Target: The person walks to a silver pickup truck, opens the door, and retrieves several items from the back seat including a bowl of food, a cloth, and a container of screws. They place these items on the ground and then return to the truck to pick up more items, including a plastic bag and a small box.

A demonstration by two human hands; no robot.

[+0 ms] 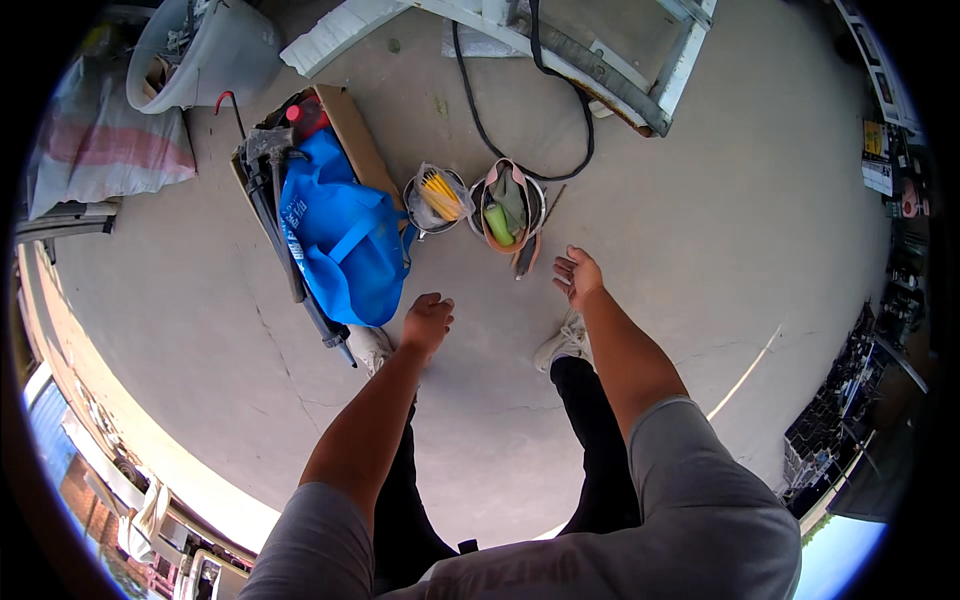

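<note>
Grey sleeves fill the lower edge of the frame, with both bare forearms reaching up toward the middle over black trousers and a pair of white shoes [560,345] planted on the concrete floor [700,220]. Left hand [428,320] hangs loosely curled just above centre, its fingers folded under and grasping nothing. Right hand [578,274] is spread, palm turned up and fingers released, also empty. Just beyond the right hand, upper centre of the frame, stands a small bucket [508,208] holding a green bottle and cloth-like bits, with a thin stick leaning at its right side. Beside it to the left is a second small bucket [436,198] with yellow items in a clear bag. Left of those, a blue bag [340,235] lies across an open cardboard box [345,115] with dark metal tools along its edge. At the top of the frame a black cable [480,120] loops down from a white wooden frame [560,40], and a grey tub [205,50] sits in the upper left.

To reach the nearer bucket well, the right hand would probably do best coming straight down over its rim, clear of the leaning stick and the cable, gripping the rim or handle so the contents stay upright.
</note>
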